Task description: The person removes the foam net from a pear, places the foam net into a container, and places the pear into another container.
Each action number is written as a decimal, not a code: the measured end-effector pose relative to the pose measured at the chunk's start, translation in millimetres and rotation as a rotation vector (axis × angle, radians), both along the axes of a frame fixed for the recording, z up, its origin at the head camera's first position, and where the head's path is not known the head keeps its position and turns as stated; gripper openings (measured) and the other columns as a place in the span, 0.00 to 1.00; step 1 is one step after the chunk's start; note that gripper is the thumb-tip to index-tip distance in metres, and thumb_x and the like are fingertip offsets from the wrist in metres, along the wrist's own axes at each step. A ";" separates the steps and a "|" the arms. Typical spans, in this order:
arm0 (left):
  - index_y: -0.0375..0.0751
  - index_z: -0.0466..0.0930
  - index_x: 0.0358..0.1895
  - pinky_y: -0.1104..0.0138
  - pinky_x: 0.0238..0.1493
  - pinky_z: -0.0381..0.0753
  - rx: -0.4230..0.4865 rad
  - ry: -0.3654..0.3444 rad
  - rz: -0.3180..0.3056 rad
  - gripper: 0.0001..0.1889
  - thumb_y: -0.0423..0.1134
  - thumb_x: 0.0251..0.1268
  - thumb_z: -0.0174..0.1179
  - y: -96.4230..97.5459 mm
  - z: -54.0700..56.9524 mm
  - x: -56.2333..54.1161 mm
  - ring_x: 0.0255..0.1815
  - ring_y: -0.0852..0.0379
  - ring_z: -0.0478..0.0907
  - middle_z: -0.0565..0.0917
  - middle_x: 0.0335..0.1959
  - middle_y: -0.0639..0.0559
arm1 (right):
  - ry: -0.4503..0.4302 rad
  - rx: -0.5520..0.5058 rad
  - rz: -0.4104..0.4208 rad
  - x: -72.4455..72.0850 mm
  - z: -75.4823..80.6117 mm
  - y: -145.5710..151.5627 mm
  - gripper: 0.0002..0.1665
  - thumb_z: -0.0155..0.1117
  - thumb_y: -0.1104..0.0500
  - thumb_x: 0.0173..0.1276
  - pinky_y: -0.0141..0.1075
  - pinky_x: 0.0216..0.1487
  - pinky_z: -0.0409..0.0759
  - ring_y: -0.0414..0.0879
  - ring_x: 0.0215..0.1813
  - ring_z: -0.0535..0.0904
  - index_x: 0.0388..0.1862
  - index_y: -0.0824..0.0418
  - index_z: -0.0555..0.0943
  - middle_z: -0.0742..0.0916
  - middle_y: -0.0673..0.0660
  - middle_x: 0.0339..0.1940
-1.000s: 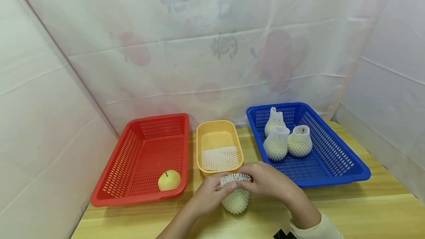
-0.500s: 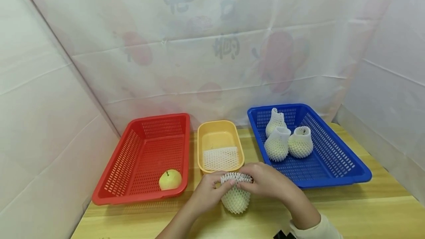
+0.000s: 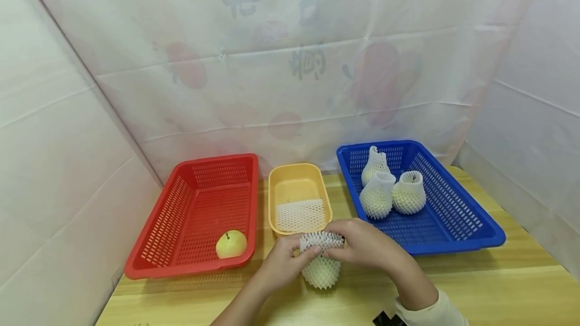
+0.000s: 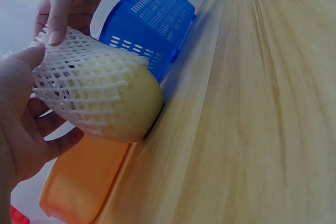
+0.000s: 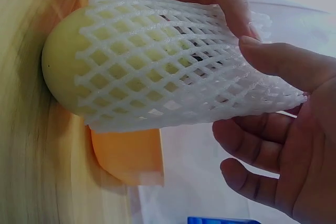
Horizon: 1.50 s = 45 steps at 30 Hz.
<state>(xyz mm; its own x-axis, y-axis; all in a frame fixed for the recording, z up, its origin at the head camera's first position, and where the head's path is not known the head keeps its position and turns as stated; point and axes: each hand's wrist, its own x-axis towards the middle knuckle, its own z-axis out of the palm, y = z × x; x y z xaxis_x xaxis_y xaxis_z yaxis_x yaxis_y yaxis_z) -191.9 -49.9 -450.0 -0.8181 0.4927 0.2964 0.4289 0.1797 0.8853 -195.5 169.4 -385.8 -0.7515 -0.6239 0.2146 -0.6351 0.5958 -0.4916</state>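
Observation:
A pale yellow pear (image 5: 60, 64) stands on the table in a white foam net sleeve (image 4: 89, 85), its rounded bottom bare below the net's edge. In the head view my left hand (image 3: 283, 260) grips the net's upper part from the left, thumb in front. From the right, my right hand (image 3: 362, 243) pinches the same upper part, its thumb near the left thumb. The net stretches above the fruit as a loose neck, and a dark stem shows faintly through the mesh in the right wrist view.
A red basket (image 3: 192, 270) at left holds one bare pear (image 3: 231, 244). Behind the hands stands a yellow tray (image 3: 296, 180) with flat foam nets (image 3: 301, 216). The blue basket (image 3: 453, 245) at right holds three netted pears (image 3: 377, 200). A white printed cloth (image 3: 290, 89) hangs behind.
Both hands keep their hold on the foam net in nearly the same place. The net's top edge stands slightly higher now. Baskets and tray are unchanged.

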 end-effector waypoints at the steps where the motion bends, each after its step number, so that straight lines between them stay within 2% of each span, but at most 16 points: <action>1: 0.46 0.87 0.46 0.67 0.51 0.82 -0.004 0.002 0.003 0.13 0.48 0.70 0.59 -0.2 -0.1 -0.2 0.47 0.62 0.83 0.87 0.46 0.53 | -0.005 0.002 0.001 0.0 0.1 0.0 0.07 0.72 0.51 0.61 0.29 0.34 0.79 0.30 0.31 0.76 0.36 0.48 0.82 0.83 0.37 0.31; 7: 0.45 0.87 0.47 0.67 0.52 0.82 -0.007 0.006 0.013 0.13 0.48 0.71 0.58 -0.7 -1.1 -0.5 0.49 0.61 0.83 0.87 0.48 0.53 | 0.009 0.003 0.005 -0.7 -1.5 -0.2 0.06 0.73 0.56 0.60 0.30 0.36 0.81 0.29 0.33 0.77 0.36 0.50 0.84 0.85 0.39 0.32; 12: 0.42 0.87 0.45 0.66 0.52 0.82 0.038 0.050 0.016 0.12 0.42 0.74 0.55 -1.6 -0.8 -1.9 0.47 0.60 0.83 0.87 0.46 0.49 | 0.000 -0.021 -0.005 -1.5 -1.6 0.1 0.06 0.73 0.56 0.60 0.29 0.34 0.80 0.30 0.30 0.76 0.34 0.49 0.83 0.84 0.38 0.30; 18: 0.39 0.87 0.43 0.65 0.51 0.83 0.060 0.065 0.016 0.13 0.38 0.77 0.51 -2.4 3.1 -2.4 0.46 0.60 0.84 0.88 0.44 0.46 | 0.006 -0.032 0.003 -1.4 -1.1 0.7 0.14 0.74 0.57 0.59 0.32 0.40 0.82 0.31 0.38 0.80 0.45 0.51 0.83 0.87 0.42 0.38; 21: 0.39 0.86 0.43 0.65 0.51 0.83 0.057 0.066 0.022 0.13 0.38 0.77 0.51 -2.8 4.9 -1.9 0.46 0.60 0.84 0.88 0.44 0.46 | 0.011 -0.042 0.014 -1.2 -0.3 0.9 0.16 0.74 0.58 0.59 0.32 0.40 0.83 0.32 0.39 0.81 0.46 0.52 0.83 0.88 0.44 0.39; 27: 0.39 0.86 0.45 0.66 0.51 0.83 0.047 0.035 0.008 0.11 0.40 0.72 0.57 -3.3 4.2 -2.2 0.47 0.60 0.84 0.88 0.45 0.47 | 0.018 -0.092 0.031 0.4 2.3 2.0 0.15 0.73 0.61 0.60 0.32 0.36 0.83 0.33 0.36 0.82 0.47 0.54 0.83 0.88 0.46 0.38; 32: 0.41 0.86 0.47 0.68 0.49 0.84 0.020 0.006 0.018 0.14 0.46 0.68 0.63 -1.9 2.5 -1.8 0.47 0.60 0.84 0.88 0.45 0.48 | -0.003 -0.060 0.010 1.0 3.2 1.8 0.23 0.74 0.60 0.58 0.32 0.36 0.82 0.31 0.34 0.78 0.54 0.54 0.80 0.88 0.47 0.41; 36: 0.42 0.87 0.46 0.69 0.47 0.84 0.006 0.014 0.033 0.13 0.47 0.68 0.62 -0.8 2.4 -1.4 0.45 0.61 0.85 0.89 0.43 0.49 | -0.068 -0.019 -0.001 0.8 2.7 1.7 0.35 0.75 0.60 0.56 0.29 0.28 0.77 0.30 0.23 0.69 0.64 0.53 0.75 0.84 0.45 0.31; 39: 0.41 0.87 0.46 0.68 0.48 0.84 0.007 0.019 0.034 0.14 0.47 0.68 0.62 -0.4 3.5 -0.9 0.46 0.60 0.85 0.89 0.44 0.49 | -0.105 -0.024 -0.004 0.8 2.4 1.5 0.40 0.75 0.61 0.56 0.28 0.21 0.73 0.30 0.17 0.64 0.68 0.53 0.71 0.75 0.42 0.21; 45: 0.43 0.86 0.49 0.67 0.52 0.82 0.017 0.006 0.029 0.15 0.47 0.64 0.66 -2.1 3.5 -0.8 0.50 0.60 0.83 0.87 0.48 0.51 | -0.106 -0.017 -0.035 1.5 4.2 1.4 0.43 0.75 0.63 0.56 0.27 0.19 0.70 0.30 0.17 0.62 0.70 0.51 0.69 0.69 0.40 0.15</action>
<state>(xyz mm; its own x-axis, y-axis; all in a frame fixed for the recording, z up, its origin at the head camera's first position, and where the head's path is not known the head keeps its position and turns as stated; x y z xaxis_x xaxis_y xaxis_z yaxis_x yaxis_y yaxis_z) -192.7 -51.9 -446.5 -0.8302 0.4637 0.3093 0.4290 0.1773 0.8857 -194.1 170.8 -381.7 -0.7916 -0.5940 0.1435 -0.5583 0.6074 -0.5651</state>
